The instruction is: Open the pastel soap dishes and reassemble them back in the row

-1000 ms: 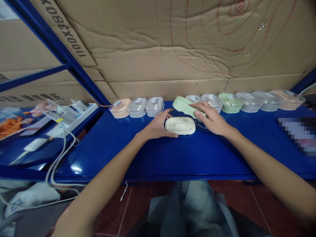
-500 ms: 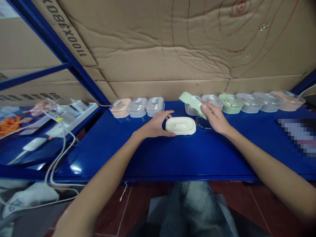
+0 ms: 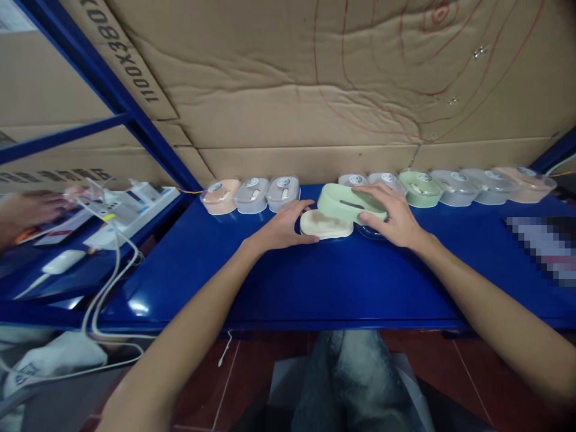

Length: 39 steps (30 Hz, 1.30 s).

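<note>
My right hand (image 3: 389,215) grips a pale green oval box shell (image 3: 346,203) by its right end, fingers over the top and thumb in front. The shell has a dark slot and tilts above the cream oval base (image 3: 326,227), covering its back right part. Around the left end of that base curls my left hand (image 3: 288,227), thumb along the front edge and fingers behind. A clear lid (image 3: 369,231) lies on the blue table (image 3: 315,282), partly hidden under the shell and my right hand.
Several lidded boxes stand along the back, among them a peach box (image 3: 220,197) and a green box (image 3: 420,189). Cables and a power strip (image 3: 144,195) are at left, where another person's hand (image 3: 31,213) reaches in. A blurred-out item (image 3: 544,246) lies right.
The green shell has come down and left over the cream base, turning so its slot shows. The base shifted slightly back with my left hand. Another person's hand appeared at left.
</note>
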Each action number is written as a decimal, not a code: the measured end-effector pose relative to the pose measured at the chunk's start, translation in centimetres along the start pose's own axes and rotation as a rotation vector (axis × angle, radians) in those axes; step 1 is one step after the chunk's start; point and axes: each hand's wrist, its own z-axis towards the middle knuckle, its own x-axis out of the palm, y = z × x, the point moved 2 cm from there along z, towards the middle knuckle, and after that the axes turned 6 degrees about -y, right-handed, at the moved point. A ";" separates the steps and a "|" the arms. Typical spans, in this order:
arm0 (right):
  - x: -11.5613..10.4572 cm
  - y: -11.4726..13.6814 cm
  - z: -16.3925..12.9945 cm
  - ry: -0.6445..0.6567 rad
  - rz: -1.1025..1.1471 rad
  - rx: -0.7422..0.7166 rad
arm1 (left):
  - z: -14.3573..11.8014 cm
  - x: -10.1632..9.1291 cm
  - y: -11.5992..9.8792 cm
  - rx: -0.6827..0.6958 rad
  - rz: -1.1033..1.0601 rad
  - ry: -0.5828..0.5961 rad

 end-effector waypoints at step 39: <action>2.9 0.8 -1.1 0.260 -0.001 -0.056 | -0.4 -0.1 -1.2 -0.017 -0.055 0.078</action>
